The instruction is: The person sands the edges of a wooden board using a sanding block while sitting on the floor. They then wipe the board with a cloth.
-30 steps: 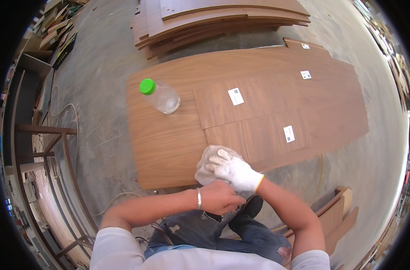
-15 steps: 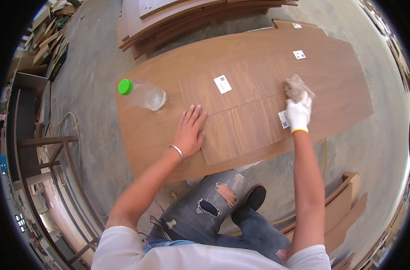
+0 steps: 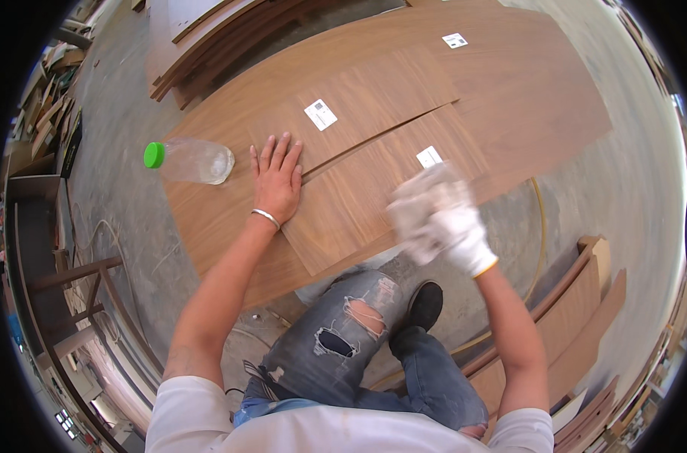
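Two brown wood-grain panels, the far panel (image 3: 381, 83) and the near panel (image 3: 351, 208), lie side by side on a large wooden board (image 3: 539, 83), with a narrow dark gap between them. My bare left hand (image 3: 278, 185), a silver bracelet at its wrist, rests flat with fingers spread at the panels' left end. In a white glove, my right hand (image 3: 460, 230) grips a crumpled greyish rag (image 3: 419, 215) over the near panel's front right part. Both are motion-blurred, and whether the rag touches the wood is unclear. A clear bottle (image 3: 200, 161) with a green cap lies left of my left hand.
White labels (image 3: 321, 115) are stuck on the panels and board. Beyond stands a stack of boards (image 3: 207, 34). More wooden pieces (image 3: 547, 317) lean at the lower right, near a yellow hose (image 3: 541, 219). A brown metal frame (image 3: 79, 272) stands at the left.
My right hand has swept the rag from the panels' right end toward me and leftward. The gap between the panels looks wider. My left hand stays flat at their left end; the view has shifted.
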Action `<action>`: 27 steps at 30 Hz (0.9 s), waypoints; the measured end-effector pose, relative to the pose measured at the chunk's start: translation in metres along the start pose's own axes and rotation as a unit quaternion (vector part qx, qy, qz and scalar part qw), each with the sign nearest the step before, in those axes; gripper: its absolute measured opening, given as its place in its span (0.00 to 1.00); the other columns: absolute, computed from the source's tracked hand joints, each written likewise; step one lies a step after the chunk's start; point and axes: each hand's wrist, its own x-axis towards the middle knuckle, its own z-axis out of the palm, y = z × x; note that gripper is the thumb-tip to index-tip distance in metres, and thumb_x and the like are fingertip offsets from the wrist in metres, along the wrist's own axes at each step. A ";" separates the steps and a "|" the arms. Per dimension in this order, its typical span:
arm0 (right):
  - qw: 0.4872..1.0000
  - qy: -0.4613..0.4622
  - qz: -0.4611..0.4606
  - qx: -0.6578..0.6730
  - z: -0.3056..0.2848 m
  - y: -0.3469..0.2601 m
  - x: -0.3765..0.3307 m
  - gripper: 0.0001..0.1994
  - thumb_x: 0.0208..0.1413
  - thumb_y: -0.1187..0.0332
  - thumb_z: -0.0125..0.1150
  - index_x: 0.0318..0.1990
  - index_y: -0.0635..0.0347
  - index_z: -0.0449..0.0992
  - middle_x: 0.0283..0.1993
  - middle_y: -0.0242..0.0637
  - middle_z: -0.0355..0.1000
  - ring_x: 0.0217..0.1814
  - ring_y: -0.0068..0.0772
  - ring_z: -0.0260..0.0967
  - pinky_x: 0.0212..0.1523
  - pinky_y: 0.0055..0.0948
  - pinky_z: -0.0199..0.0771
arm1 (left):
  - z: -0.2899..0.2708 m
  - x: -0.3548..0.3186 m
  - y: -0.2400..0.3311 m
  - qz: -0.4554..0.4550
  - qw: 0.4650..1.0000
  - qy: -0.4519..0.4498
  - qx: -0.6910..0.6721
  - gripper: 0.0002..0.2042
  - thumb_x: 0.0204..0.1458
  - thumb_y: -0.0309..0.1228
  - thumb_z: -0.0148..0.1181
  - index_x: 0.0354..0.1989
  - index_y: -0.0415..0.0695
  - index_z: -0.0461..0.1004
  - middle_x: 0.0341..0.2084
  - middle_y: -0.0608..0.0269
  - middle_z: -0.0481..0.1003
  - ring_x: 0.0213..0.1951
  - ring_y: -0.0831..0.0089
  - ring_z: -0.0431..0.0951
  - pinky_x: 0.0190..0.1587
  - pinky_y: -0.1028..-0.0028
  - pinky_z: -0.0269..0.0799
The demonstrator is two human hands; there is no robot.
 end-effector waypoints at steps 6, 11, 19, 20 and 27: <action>0.655 0.405 0.496 0.401 -0.020 0.063 -0.134 0.20 0.64 0.78 0.57 0.63 0.65 0.76 0.64 0.41 0.75 0.66 0.37 0.71 0.68 0.36 0.69 | -0.009 0.012 0.058 0.075 0.995 -0.061 -0.008 0.30 0.63 0.37 0.57 0.73 0.40 0.63 0.76 0.47 0.56 0.78 0.45 0.50 0.79 0.42 0.37; 0.522 0.565 0.467 0.436 0.019 -0.011 -0.152 0.27 0.65 0.79 0.57 0.72 0.67 0.66 0.70 0.40 0.69 0.71 0.36 0.67 0.73 0.35 0.62 | -0.008 -0.002 0.157 0.067 0.983 -0.167 -0.025 0.48 0.55 0.50 0.65 0.76 0.31 0.51 0.78 0.33 0.44 0.80 0.37 0.37 0.79 0.39 0.30; 0.464 0.550 0.455 0.524 0.029 -0.033 -0.153 0.25 0.65 0.77 0.61 0.70 0.66 0.68 0.68 0.39 0.71 0.68 0.36 0.69 0.70 0.36 0.65 | -0.027 -0.027 0.226 0.127 0.951 -0.277 0.058 0.55 0.50 0.49 0.71 0.76 0.25 0.47 0.78 0.27 0.42 0.80 0.32 0.35 0.75 0.30 0.32; 0.454 0.558 0.445 0.534 0.027 -0.033 -0.147 0.26 0.65 0.78 0.60 0.70 0.66 0.68 0.68 0.39 0.71 0.68 0.37 0.69 0.70 0.36 0.66 | -0.015 -0.040 0.220 0.135 0.953 -0.251 0.101 0.54 0.49 0.47 0.71 0.76 0.25 0.47 0.77 0.26 0.43 0.79 0.31 0.36 0.75 0.29 0.35; 0.438 0.589 0.473 0.487 0.014 -0.028 -0.186 0.24 0.68 0.72 0.59 0.70 0.65 0.68 0.68 0.41 0.71 0.68 0.40 0.70 0.69 0.40 0.70 | -0.111 0.033 0.216 0.007 0.947 -0.297 -0.125 0.20 0.50 0.32 0.65 0.53 0.44 0.78 0.35 0.42 0.82 0.40 0.44 0.83 0.44 0.53 0.79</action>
